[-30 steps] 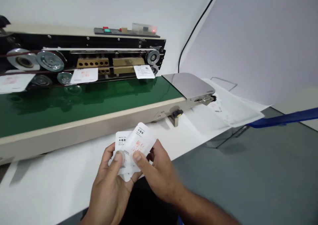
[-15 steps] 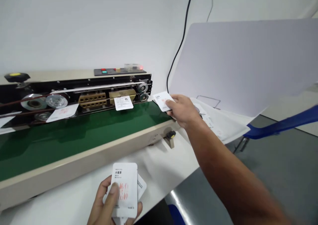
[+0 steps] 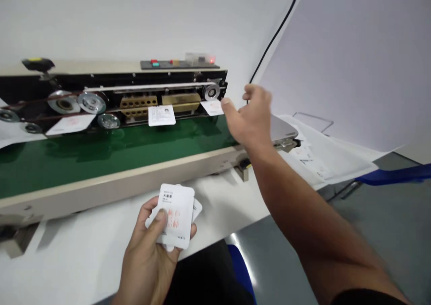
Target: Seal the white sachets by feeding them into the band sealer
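My left hand [image 3: 151,237] grips a small stack of white sachets [image 3: 177,220] with black and red print, thumb across the front one. Over the right end of the band sealing machine [image 3: 183,83], my right hand [image 3: 251,116] is open, thumb and fingers apart. Just left of its thumb, a white sachet [image 3: 211,108] sits with its top edge at the machine's rollers; whether the thumb tip still touches it I cannot tell. Another sachet [image 3: 161,115] hangs from the brass heating blocks. Farther left, a tilted sachet [image 3: 71,124] is held along the belts.
A green conveyor belt [image 3: 134,150] runs below the sealing parts. The control panel [image 3: 168,64] has coloured buttons and a red light. At right lie a white bag [image 3: 340,161] with printed sachets and a large pale board [image 3: 350,67]. A black cable [image 3: 279,27] hangs behind.
My right hand has carried its sachet left to the machine's entry and opened. Sachets in the machine have moved left along it. The view has shifted; my left hand still holds its stack.
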The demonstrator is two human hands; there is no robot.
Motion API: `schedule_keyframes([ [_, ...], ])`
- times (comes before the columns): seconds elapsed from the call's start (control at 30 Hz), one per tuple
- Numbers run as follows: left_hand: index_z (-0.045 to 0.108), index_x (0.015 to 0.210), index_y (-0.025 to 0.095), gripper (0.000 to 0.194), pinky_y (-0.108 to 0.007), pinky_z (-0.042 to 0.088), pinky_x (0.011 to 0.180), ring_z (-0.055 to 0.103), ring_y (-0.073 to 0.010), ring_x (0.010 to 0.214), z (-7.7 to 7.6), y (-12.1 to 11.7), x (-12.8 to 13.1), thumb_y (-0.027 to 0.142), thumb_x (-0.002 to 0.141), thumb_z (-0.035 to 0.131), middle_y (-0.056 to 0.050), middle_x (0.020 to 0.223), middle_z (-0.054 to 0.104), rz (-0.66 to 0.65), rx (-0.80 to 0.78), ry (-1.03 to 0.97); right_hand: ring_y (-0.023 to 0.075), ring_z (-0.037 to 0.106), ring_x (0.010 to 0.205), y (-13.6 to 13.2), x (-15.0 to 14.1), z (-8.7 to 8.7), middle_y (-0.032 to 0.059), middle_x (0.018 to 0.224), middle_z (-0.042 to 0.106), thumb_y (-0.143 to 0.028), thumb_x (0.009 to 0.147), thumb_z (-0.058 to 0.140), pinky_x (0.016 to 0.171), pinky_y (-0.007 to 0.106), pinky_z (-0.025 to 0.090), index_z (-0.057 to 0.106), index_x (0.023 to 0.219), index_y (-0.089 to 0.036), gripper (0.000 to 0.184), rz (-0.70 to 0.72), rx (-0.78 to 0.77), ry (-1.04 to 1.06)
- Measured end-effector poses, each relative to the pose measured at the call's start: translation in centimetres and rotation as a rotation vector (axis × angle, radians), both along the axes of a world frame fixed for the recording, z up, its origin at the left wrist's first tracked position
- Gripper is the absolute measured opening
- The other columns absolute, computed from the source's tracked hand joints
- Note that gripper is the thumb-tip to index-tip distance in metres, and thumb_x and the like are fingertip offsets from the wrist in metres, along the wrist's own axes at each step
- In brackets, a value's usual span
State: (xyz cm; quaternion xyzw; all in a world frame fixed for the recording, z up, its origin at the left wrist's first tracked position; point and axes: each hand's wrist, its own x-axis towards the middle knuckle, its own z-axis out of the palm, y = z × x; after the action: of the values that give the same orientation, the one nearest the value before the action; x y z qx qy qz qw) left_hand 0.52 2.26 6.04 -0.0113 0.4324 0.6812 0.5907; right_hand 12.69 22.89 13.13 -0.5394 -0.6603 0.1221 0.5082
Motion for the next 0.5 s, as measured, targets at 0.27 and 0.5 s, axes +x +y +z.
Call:
schedule_keyframes([
  [0.27, 0.052, 0.104, 0.029, 0.020, -0.027, 0.056, 0.075, 0.067, -0.0132, 0.077, -0.5, 0.5, 0.3, 0.016, 0.090, 0.057, -0.004, 0.094, 0.069, -0.018, 0.075, -0.093, 0.0234, 0.056, 0.095, -16.5, -0.2, -9.9, 0.0120, 0.114, 0.052, -0.044, 0.079, 0.067, 0.075, 0.038, 0.051, 0.032, 0.128, -0.019, 0.065, 0.439, -0.323, -0.027],
  [0.5, 0.056, 0.097, 0.024, 0.008, -0.034, 0.056, 0.083, 0.064, -0.0226, 0.106, -2.6, 1.5, 0.3, 0.025, 0.089, 0.059, -0.009, 0.109, 0.067, 0.014, 0.085, -0.135, 0.0167, 0.062, 0.073, -13.8, 1.3, -8.9, 0.0054, 0.085, 0.065, -0.041, 0.094, 0.051, 0.064, 0.030, 0.051, 0.054, 0.096, -0.017, 0.024, 0.481, -0.490, 0.135],
])
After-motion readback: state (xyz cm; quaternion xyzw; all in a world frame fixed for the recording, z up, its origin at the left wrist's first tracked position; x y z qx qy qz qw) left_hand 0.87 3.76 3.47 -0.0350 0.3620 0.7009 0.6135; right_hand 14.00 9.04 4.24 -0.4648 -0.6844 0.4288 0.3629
